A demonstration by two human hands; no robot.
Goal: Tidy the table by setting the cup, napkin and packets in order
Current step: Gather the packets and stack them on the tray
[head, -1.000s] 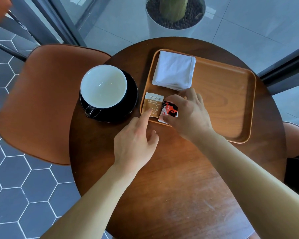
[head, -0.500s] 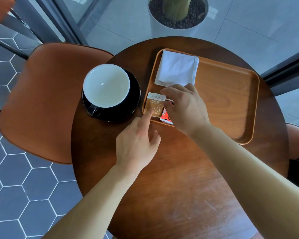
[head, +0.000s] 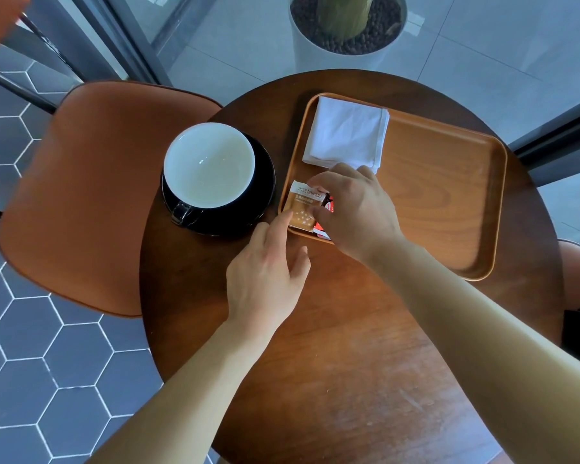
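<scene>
Curled round red packet (head: pixel 322 231), mostly hidden: right hand (head: pixel 352 209). Left hand (head: pixel 265 272) forefinger straight, pressing brown packet (head: pixel 303 205). Both packets at tray (head: pixel 449 202) 8 o'clock corner; napkin (head: pixel 347 135) at 11. Step judged: squaring packets side by side. Next calls for aligning edges, then attending to cup (head: pixel 210 165) at table (head: pixel 349 346) 10 o'clock. Count: two packets, one napkin, one cup, one saucer (head: pixel 263 192).

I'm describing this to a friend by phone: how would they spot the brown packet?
Find the wooden tray on the round table. In its near left corner, below the white napkin, two packets lie side by side. The brown packet is the left one, with white lettering and stars; the red packet hides under the right hand.
</scene>
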